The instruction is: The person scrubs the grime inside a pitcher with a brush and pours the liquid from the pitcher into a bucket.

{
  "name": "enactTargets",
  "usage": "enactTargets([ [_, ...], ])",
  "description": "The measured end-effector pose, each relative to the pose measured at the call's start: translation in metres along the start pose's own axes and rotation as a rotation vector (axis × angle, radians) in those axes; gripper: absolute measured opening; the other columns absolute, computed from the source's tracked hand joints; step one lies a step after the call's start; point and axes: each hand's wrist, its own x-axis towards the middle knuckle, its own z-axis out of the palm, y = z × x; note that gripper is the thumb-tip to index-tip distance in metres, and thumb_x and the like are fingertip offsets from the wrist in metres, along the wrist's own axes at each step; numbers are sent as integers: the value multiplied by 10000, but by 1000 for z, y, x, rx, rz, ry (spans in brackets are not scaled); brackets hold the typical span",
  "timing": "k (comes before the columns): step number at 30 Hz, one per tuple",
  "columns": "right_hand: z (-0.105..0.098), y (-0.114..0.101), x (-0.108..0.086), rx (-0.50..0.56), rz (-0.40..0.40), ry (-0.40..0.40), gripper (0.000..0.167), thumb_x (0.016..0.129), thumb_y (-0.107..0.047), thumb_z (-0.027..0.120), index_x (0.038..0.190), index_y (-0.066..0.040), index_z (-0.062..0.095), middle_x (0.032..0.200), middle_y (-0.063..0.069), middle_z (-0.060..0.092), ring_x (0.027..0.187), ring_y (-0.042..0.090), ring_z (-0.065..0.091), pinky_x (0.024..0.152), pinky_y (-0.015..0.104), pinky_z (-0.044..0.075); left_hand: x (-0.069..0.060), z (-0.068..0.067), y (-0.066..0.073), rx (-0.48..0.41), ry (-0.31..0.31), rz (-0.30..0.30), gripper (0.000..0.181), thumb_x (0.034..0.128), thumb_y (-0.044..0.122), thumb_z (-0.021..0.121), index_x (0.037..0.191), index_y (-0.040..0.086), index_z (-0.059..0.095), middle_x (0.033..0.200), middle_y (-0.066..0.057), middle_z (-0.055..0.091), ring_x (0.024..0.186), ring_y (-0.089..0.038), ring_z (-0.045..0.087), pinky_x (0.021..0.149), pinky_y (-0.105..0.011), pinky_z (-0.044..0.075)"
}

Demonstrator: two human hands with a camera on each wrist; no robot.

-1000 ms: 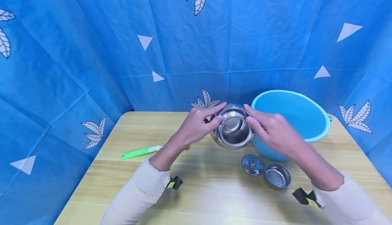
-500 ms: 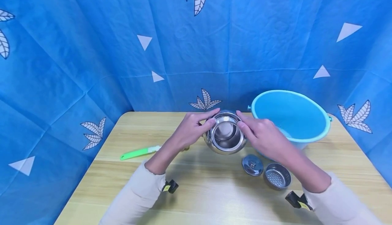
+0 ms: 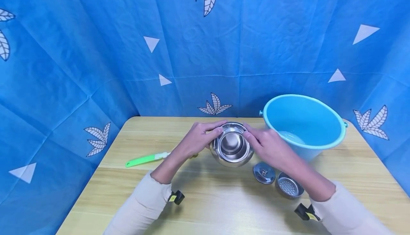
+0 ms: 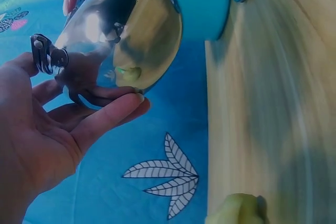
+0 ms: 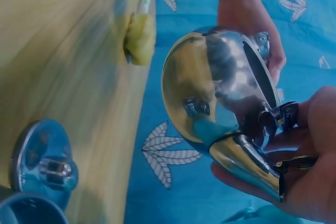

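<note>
A shiny stainless steel teapot (image 3: 231, 161) is held up off the table between both hands, its open mouth tilted toward the head camera. My left hand (image 3: 201, 137) grips its left side, thumb by the rim and fingers around the body. On the other side my right hand (image 3: 268, 145) grips it near the spout (image 5: 245, 163), which shows in the right wrist view. Below the pot, to the right, the round metal lid (image 3: 264, 173) lies on the table. Beside the lid stands a perforated metal strainer basket (image 3: 289, 186), partly covered by the right forearm.
A light blue bucket (image 3: 336, 140) with some water at its bottom stands at the back right. A brush with a green handle (image 3: 141, 161) and a yellow sponge head (image 5: 140, 39) lies on the left of the wooden table (image 3: 217, 210). Blue curtain hangs behind.
Both hands have brought the teapot left and toward the person, away from the bucket. Its mouth faces the head camera more squarely. The lid, strainer and brush have stayed put.
</note>
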Motion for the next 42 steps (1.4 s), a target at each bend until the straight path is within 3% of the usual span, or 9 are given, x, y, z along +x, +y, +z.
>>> enactTargets([
  [6, 9, 5, 2, 25, 45, -29, 494, 1112, -346, 455, 1467, -17, 553, 573, -37, 383, 473, 69, 298, 560, 265, 423, 4, 5, -9, -96, -64, -77, 412, 1050, 448, 548, 1433, 318, 623, 1416, -48, 676, 1003, -197, 709, 668, -416, 644],
  [13, 21, 12, 7, 92, 87, -68, 494, 1109, -350, 458, 1450, -9, 565, 531, -50, 360, 447, 74, 259, 455, 278, 364, 6, 9, -20, -108, -74, -123, 393, 1049, 457, 543, 1402, 323, 649, 1376, -49, 700, 814, -206, 678, 655, -469, 630],
  [22, 36, 20, 14, 135, 130, -90, 468, 1103, -317, 468, 1446, -17, 572, 511, -72, 352, 452, 85, 294, 433, 268, 342, 9, 15, -35, -86, -64, -141, 406, 1029, 479, 544, 1375, 309, 673, 1337, -42, 722, 979, -212, 672, 649, -412, 622],
  [28, 42, 26, 17, 155, 138, -96, 452, 1101, -309, 466, 1420, -17, 600, 535, -52, 365, 473, 97, 299, 466, 294, 364, 12, 20, -44, -105, -70, -181, 410, 1031, 491, 544, 1345, 277, 699, 1320, -56, 727, 869, -227, 668, 661, -492, 624],
  [32, 45, 31, 19, 191, 168, -122, 425, 1100, -300, 467, 1385, -34, 638, 555, -31, 422, 490, 109, 352, 483, 300, 403, 14, 23, -48, -110, -82, -199, 401, 1041, 492, 526, 1288, 254, 734, 1287, -75, 732, 818, -239, 664, 615, -444, 620],
  [37, 49, 35, 22, 213, 203, -148, 405, 1097, -295, 464, 1274, -35, 719, 571, -18, 485, 527, 131, 426, 517, 307, 428, 15, 26, -53, -115, -107, -215, 399, 1061, 473, 492, 1275, 242, 737, 1380, -89, 689, 837, -244, 667, 604, -408, 618],
  [42, 52, 38, 26, 206, 217, -155, 426, 1097, -303, 459, 977, -63, 790, 574, -12, 496, 554, 146, 471, 552, 313, 436, 16, 29, -58, -147, -133, -236, 407, 1071, 458, 482, 1293, 220, 726, 1396, -123, 675, 765, -277, 687, 604, -463, 629],
])
